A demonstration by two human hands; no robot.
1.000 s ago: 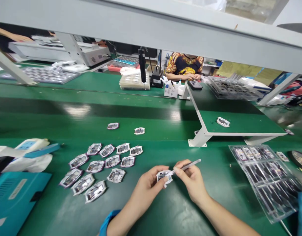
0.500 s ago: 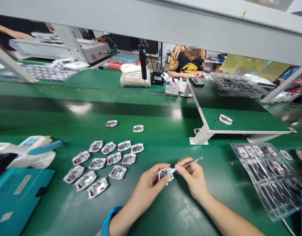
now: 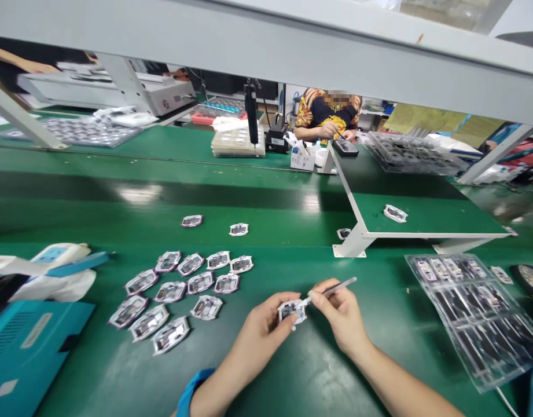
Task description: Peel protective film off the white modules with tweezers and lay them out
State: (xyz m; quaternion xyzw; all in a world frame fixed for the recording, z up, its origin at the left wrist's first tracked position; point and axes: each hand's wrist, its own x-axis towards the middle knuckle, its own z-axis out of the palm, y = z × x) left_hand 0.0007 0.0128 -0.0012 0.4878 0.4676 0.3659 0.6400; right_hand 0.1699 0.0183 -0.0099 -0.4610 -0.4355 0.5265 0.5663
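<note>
Pinching case point(image 3: 286, 311) in left hand point(image 3: 264, 329), tool point(image 3: 345, 284) in right hand point(image 3: 341, 315), near front edge of bench point(image 3: 318, 376); could scratch by slipping.

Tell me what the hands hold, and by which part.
Left hand: a white-framed device casing, by its edges. Right hand: a slim tweezers-like tool, near its tip.

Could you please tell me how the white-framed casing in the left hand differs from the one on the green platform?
The left hand grips the small white-framed casing, whereas the white platform casing lies unheld on the raised green platform. The thumb partly covers the held casing; the platform casing is uncovered. A slim grey tool reaches the held casing's edge; none is at the platform casing. Both have pale frames.
</note>
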